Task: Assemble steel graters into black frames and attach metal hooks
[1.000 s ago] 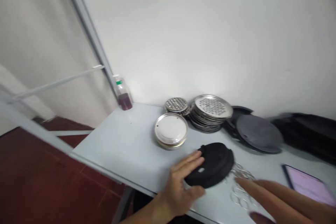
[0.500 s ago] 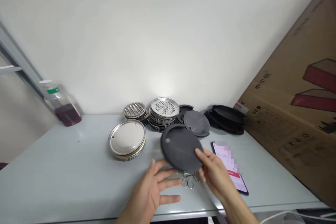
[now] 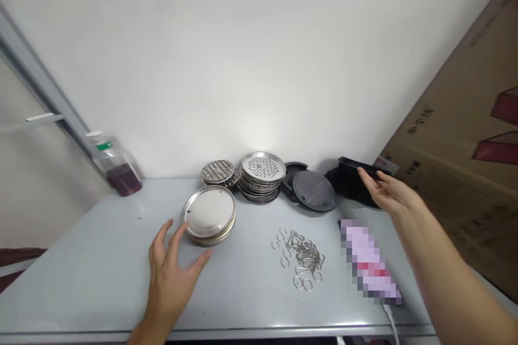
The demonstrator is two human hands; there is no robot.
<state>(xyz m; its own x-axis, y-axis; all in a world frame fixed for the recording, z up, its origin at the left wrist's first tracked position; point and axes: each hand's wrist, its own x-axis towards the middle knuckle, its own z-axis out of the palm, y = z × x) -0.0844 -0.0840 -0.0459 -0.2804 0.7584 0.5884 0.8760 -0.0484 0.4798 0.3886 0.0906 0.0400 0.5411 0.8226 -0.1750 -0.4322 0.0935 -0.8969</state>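
My left hand is open, fingers spread, at the near left side of a stack of round metal plates with a pale top; its fingertips come close to the rim. My right hand reaches to the black round lids at the back right. Its fingers are at the edge of a dark round lid, seen nearly edge-on and tilted over the pile; the grip is partly hidden. In front of the stacks lies a heap of metal rings and clips.
Behind stand a stack of perforated grater discs, coarser grater discs and dark grey lids. A phone, blurred out, lies at right with a cable. A bottle of dark liquid is left; a large carton leans right.
My right hand has carried the dark lid away to the back right pile. My left hand has moved left to the metal plates. The rings and clips are now uncovered.
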